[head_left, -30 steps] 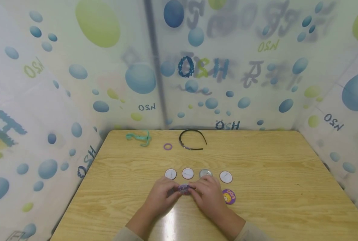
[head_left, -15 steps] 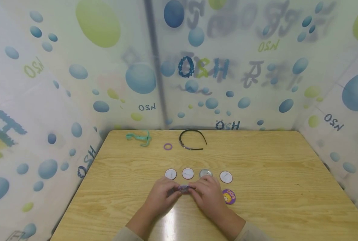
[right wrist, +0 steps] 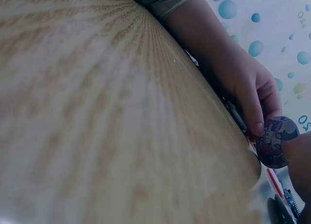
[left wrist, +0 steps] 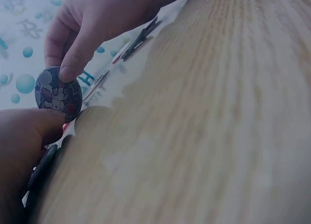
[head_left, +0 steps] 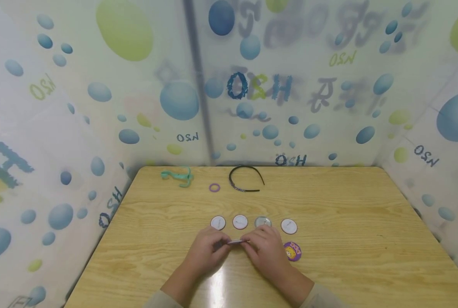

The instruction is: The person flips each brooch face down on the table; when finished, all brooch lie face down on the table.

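Both hands hold one round pin badge (head_left: 235, 242) between them, low over the table. My left hand (head_left: 209, 248) pinches one side of its rim and my right hand (head_left: 266, 249) the opposite side. From the head it appears almost edge-on, as a thin pale strip. Its printed cartoon face (left wrist: 57, 95) shows in the left wrist view, and the right wrist view catches the same dark purplish print (right wrist: 276, 141). Just beyond the hands, several badges lie pin side up, among them a silvery one (head_left: 263, 221) partly covered by the right hand. A purple badge (head_left: 292, 251) lies picture up beside that hand.
At the back of the wooden table (head_left: 348, 214) lie a teal claw-like plastic piece (head_left: 179, 176), a small purple ring (head_left: 214, 187) and a black headband (head_left: 233, 182). Patterned wall sheeting (head_left: 310, 115) encloses the table's back and sides.
The held badge has tilted from showing its purple printed face to nearly edge-on in the head view. Both hands stay in about the same place.
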